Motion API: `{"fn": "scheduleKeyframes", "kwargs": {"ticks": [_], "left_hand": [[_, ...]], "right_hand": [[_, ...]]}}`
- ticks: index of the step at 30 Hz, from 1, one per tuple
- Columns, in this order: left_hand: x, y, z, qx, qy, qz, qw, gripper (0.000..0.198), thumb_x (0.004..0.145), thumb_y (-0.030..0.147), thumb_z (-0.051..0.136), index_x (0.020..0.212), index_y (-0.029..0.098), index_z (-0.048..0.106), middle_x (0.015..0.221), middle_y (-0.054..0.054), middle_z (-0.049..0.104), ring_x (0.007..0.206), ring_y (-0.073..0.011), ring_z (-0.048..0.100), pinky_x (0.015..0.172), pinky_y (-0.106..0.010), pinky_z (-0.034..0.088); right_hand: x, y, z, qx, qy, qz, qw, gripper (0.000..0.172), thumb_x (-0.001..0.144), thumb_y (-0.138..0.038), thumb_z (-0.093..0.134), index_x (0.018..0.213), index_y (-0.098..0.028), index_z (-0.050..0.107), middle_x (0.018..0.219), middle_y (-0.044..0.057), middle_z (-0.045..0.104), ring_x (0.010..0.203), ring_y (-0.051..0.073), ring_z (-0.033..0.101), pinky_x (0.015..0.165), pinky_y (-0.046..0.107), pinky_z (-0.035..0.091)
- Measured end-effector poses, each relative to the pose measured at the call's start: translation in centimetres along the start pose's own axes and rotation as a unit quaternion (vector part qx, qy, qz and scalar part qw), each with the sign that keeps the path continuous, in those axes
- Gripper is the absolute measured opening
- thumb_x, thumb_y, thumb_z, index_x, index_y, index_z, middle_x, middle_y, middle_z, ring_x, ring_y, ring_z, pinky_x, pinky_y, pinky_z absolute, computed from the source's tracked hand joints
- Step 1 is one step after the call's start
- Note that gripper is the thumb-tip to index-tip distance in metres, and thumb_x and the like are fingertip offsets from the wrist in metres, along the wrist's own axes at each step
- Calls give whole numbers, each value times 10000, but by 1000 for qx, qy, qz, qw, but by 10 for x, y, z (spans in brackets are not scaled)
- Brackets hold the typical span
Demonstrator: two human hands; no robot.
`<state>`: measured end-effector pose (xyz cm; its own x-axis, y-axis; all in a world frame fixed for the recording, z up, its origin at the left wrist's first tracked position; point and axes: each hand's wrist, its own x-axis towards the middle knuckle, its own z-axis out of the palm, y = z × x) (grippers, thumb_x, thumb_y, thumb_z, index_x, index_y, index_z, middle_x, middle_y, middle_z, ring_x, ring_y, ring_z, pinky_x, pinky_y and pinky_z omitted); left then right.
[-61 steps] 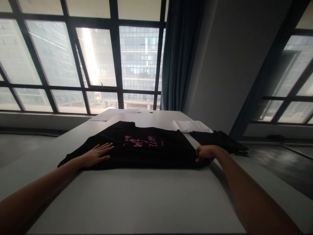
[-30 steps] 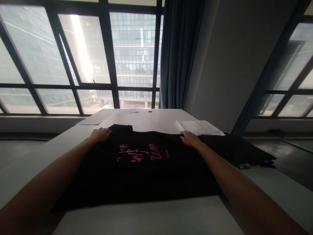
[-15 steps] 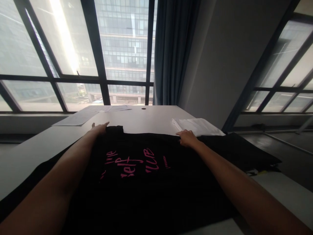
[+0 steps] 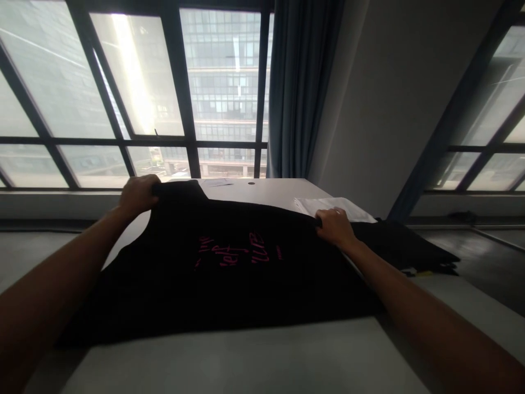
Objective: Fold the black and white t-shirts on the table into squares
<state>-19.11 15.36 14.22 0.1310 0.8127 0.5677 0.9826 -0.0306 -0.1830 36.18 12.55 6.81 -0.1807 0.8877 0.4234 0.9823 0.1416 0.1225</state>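
Note:
A black T-shirt with pink lettering stretches sideways between my two hands over the white table. At its upper left, around the sleeve or shoulder, my left hand is closed on the cloth. My right hand grips the far edge on the right side. Between the hands that edge is lifted off the table, and the shirt slopes down toward me with its near edge on or just above the tabletop. The fingertips of both hands are partly hidden by the fabric.
Dark folded garments lie in a pile on the right of the table. Behind my right hand is a folded white cloth or bag. Papers rest at the far edge. A blue curtain and windows stand beyond.
Both hands have closed on the shirt's far edge and raised it, the left one higher. The near edge of the shirt has pulled away from me, uncovering white tabletop.

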Motion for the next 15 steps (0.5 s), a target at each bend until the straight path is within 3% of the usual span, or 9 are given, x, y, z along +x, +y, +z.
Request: {"fn": "scheduleKeyframes", "kwargs": {"ticks": [3, 6, 9, 11, 15], "left_hand": [[-60, -13, -28, -19, -27, 23, 999, 532, 741, 166, 498, 1269, 170, 558, 1189, -30, 657, 1084, -241, 585, 937, -329, 408], [-117, -16, -35, -5, -161, 62, 985, 580, 686, 151, 553, 1261, 200, 600, 1136, -45, 676, 1117, -269, 575, 970, -367, 390], [-155, -11, -31, -20, -297, 38, 954, 665, 670, 324, 659, 1321, 222, 572, 1100, -67, 693, 1075, -296, 605, 948, -389, 423], [-168, -6, -26, -56, -313, 26, 948, 693, 657, 465, 674, 1311, 253, 586, 1155, -76, 682, 1116, -311, 598, 977, -402, 423], [-172, 2, -12, -106, -252, 37, 961, 565, 618, 510, 664, 1142, 298, 682, 1228, -61, 669, 1206, -321, 564, 1049, -427, 404]], "right_hand": [[-34, 4, -10, 27, -47, -22, 998, 210, 770, -240, 596, 959, -187, 669, 953, 92, 718, 952, 270, 631, 896, 358, 390], [-61, 2, -11, 32, -102, -58, 993, 267, 722, -165, 612, 977, -197, 682, 1033, 75, 728, 1010, 260, 639, 884, 328, 403], [-76, -2, -10, 30, -124, -62, 990, 321, 702, -116, 603, 1000, -201, 688, 1086, 67, 722, 1048, 248, 636, 894, 322, 407], [-79, -4, -10, 35, -117, -56, 991, 331, 709, -108, 601, 1013, -203, 688, 1111, 65, 713, 1063, 242, 630, 900, 319, 406], [-81, -3, -7, 54, -98, -51, 992, 327, 720, -81, 586, 1006, -201, 689, 1111, 59, 697, 1067, 229, 617, 894, 313, 399]]}}
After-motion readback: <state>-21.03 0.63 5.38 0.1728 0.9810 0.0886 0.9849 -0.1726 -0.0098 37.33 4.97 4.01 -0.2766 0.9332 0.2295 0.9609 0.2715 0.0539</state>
